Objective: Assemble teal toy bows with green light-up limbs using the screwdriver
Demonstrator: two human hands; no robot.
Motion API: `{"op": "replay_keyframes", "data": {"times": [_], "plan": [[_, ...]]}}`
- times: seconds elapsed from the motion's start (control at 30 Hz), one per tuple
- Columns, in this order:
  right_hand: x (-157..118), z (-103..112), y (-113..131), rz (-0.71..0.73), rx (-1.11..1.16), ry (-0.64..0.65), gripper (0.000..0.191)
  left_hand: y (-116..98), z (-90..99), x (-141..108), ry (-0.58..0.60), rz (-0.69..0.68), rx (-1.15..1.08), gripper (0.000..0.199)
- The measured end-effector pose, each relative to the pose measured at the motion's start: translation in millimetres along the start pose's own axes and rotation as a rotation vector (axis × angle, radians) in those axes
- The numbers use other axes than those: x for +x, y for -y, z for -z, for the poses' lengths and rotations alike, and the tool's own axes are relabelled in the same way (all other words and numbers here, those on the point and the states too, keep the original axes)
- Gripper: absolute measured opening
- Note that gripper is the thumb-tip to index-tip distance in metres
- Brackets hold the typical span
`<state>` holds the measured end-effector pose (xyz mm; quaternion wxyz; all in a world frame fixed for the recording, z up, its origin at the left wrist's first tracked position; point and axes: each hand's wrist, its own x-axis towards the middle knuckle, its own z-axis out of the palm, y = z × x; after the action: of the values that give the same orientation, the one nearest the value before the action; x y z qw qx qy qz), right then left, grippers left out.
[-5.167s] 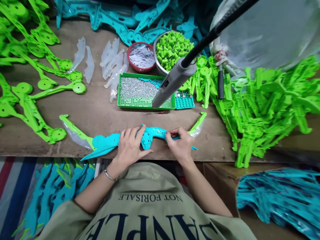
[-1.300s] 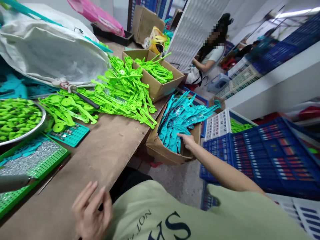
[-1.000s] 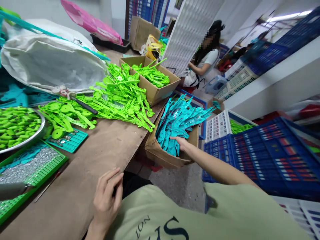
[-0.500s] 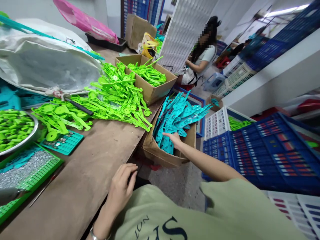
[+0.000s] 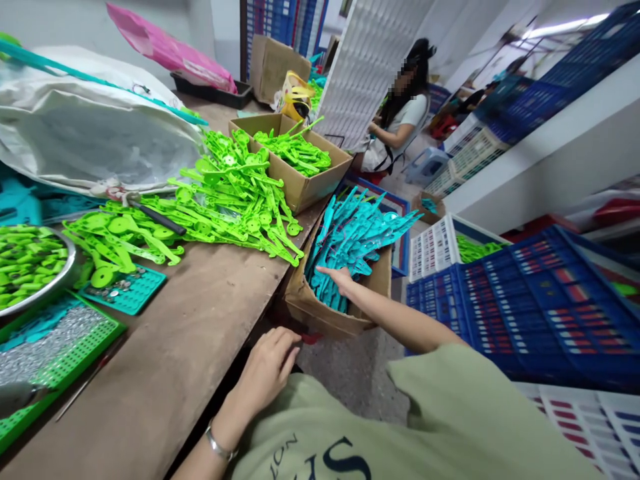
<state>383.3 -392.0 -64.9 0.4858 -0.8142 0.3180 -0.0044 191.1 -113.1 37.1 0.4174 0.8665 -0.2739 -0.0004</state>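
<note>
My right hand (image 5: pixel 341 280) reaches into a cardboard box (image 5: pixel 327 313) beside the table and touches the heap of long teal plastic parts (image 5: pixel 350 230). One digit stretches to the left over the parts; the other fingers are partly hidden. Nothing is plainly gripped there. By the table edge, in front of my body, my left hand (image 5: pixel 273 360) hovers empty, its fingers loosely bent and the thumb apart. A bracelet (image 5: pixel 220 443) circles that wrist. Long bright green plastic parts (image 5: pixel 235 193) lie piled on the table.
A second cardboard box (image 5: pixel 305 190) holds more green parts at the table's far edge. On the left are a metal bowl (image 5: pixel 73 267), a teal tray (image 5: pixel 135 300) and a green basket (image 5: pixel 107 330). Blue crates (image 5: pixel 500 300) stand at right. A person (image 5: pixel 405 120) sits beyond.
My left hand has moved right and a little forward, past the table edge. My right hand has slid slightly left over the teal parts, which have shifted a little.
</note>
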Motion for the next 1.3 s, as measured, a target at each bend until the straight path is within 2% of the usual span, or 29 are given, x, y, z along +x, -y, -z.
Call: {"op": "replay_keyframes", "data": {"times": [0.23,0.5,0.6,0.87,1.0,1.07,1.17,1.3], "plan": [[-4,-8,12,-0.215,-0.197,-0.035,0.039,-3,-0.8,0,0.004,-0.012,-0.01,0.015],[-17,-8,17,-0.248,-0.262,-0.07,0.038,-2,2.7,-9,-0.012,0.026,0.003,0.015],[-20,0,20,-0.244,-0.275,-0.083,0.037,-2,6.0,-11,-0.01,0.036,0.004,0.015],[-15,42,31,-0.173,-0.254,-0.13,0.038,-1,12.0,-4,0.014,0.031,-0.012,0.017],[-15,53,39,-0.125,-0.223,-0.143,0.038,-2,15.6,2,0.011,0.031,-0.086,0.018],[-16,55,45,-0.107,-0.213,-0.128,0.038,-5,16.4,15,-0.008,0.038,-0.162,0.018],[-17,53,52,-0.084,-0.196,-0.095,0.038,-14,12.0,53,-0.02,0.084,-0.265,0.017],[-21,50,53,-0.04,-0.149,-0.056,0.039,-20,-5.2,124,0.133,0.275,-0.181,0.024]]}}
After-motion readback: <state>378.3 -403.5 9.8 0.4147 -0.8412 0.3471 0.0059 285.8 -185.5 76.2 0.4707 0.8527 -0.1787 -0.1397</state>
